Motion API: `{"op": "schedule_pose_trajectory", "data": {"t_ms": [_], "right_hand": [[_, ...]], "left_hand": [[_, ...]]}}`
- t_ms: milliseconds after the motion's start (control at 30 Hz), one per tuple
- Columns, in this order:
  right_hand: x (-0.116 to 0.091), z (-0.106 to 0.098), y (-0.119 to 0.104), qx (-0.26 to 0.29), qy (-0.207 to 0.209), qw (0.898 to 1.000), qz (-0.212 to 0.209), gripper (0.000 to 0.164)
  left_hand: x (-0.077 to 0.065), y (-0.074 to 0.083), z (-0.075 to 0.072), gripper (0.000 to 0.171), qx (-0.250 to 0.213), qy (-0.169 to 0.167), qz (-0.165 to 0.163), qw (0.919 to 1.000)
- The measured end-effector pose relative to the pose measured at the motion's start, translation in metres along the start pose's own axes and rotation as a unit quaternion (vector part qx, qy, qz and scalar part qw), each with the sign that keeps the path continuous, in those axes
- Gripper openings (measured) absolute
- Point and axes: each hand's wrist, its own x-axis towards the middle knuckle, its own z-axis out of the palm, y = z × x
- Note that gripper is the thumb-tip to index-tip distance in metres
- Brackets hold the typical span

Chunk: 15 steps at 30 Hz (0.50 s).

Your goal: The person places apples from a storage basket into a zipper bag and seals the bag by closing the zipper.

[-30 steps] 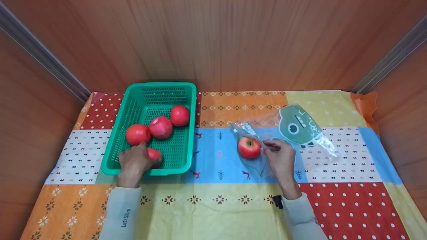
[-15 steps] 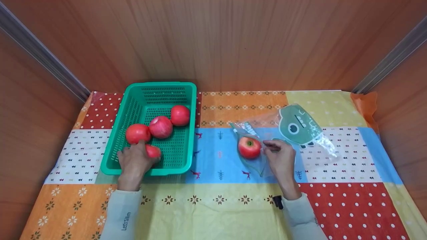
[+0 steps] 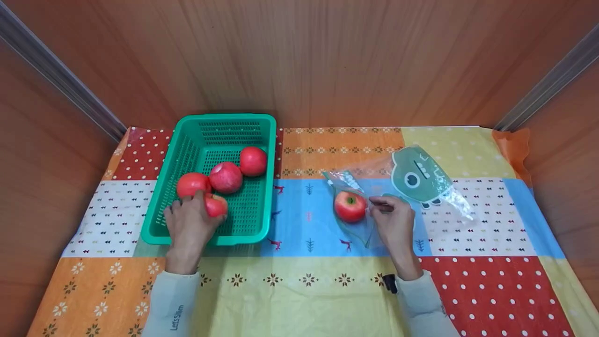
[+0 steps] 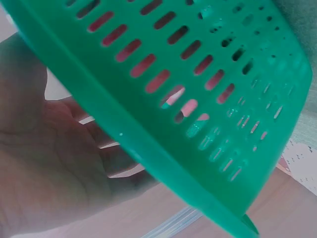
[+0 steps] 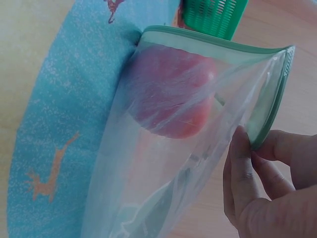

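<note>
Inside the green basket (image 3: 267, 210), my left hand (image 3: 189, 227) grips a red apple (image 3: 216, 206) near the front wall. A second apple (image 3: 193, 184) lies right against its far side. In the left wrist view the basket's wall covers much of my fingers, and red shows through the slots. On the right, my right hand (image 3: 394, 222) pinches the green-trimmed mouth of a clear zip bag (image 5: 247, 116) between thumb and fingers. One apple (image 3: 350, 207) sits inside this bag, just behind its mouth. A green one-eyed monster face (image 3: 419, 175) is printed on the bag.
Two more apples, one mid-basket (image 3: 226, 178) and one by the right wall (image 3: 253, 161), lie in the basket. A patchwork tablecloth (image 3: 299, 299) covers the table. Wooden panels (image 3: 309, 65) close in the back and both sides.
My left hand has shifted the gripped apple slightly away from the front wall, up toward the other apples. The right hand and the bag have stayed in place.
</note>
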Motion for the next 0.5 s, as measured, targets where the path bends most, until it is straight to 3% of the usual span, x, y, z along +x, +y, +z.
{"op": "schedule_pose_trajectory", "data": {"t_ms": [500], "right_hand": [[-0.001,0.0,0.0,0.003,-0.005,1.0,0.004,0.022]], "left_hand": [[-0.005,0.017,0.001,0.07,-0.008,0.049,0.028,0.9984]]}}
